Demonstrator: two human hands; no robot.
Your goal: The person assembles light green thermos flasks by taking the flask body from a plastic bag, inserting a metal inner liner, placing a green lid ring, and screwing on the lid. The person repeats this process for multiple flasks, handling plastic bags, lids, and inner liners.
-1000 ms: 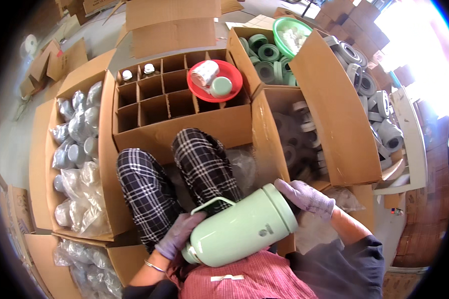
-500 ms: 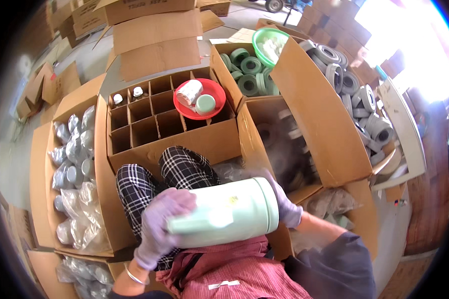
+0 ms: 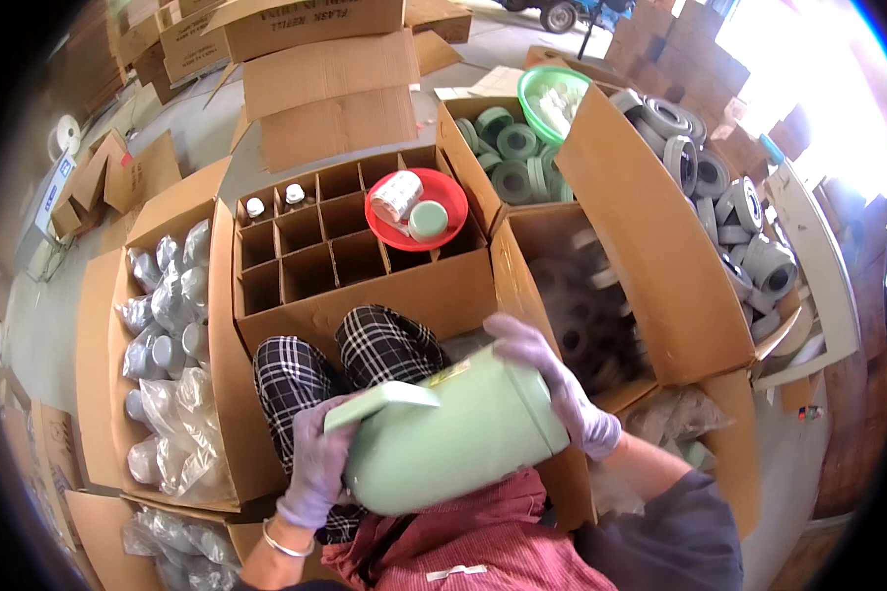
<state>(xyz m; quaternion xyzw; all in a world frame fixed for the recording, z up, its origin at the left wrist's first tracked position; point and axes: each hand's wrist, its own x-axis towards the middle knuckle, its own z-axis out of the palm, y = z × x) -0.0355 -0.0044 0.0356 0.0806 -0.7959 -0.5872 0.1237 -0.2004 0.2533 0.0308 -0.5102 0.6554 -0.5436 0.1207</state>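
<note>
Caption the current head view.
Gloved left hand holds a green flask, gloved right hand against its end, before a divided carton.

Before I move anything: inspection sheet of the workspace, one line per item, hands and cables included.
Surface: partitioned carton, red bowl over some cells
Job's things: green flask, tipped on its side
Clutter: bagged items at left; green rings and grey rings at right
Hands: left hand on the flask's narrower end, right hand against its wider end; both gloved
Cables: possible cord at far left, too small to confirm
Surroundings: stacked cartons, wheel near the upper edge
</note>
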